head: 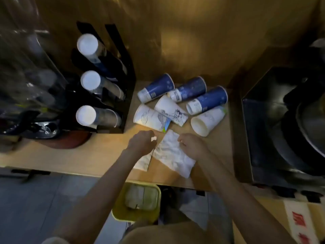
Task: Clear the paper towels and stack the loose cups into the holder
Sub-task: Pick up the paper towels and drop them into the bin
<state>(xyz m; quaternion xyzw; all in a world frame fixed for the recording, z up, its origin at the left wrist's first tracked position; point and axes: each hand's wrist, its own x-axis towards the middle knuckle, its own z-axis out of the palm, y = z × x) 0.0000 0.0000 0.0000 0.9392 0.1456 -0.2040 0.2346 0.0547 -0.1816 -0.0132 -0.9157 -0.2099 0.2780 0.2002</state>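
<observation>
Below, yellow bin (116, 213) with crumpled paper towels (140, 197) (white).

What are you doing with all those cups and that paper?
A person is tidying a wooden counter. Both hands are down at the paper towels: the left hand pinches a small white scrap, and the right hand rests on the crumpled paper towel. Six loose cups lie on their sides behind them, not yet stacked. The black cup holder stands to the left, and a yellow bin waits below.

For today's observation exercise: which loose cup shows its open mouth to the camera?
The plain white cup at far right; the other five lie showing only their sides or bases.
</observation>
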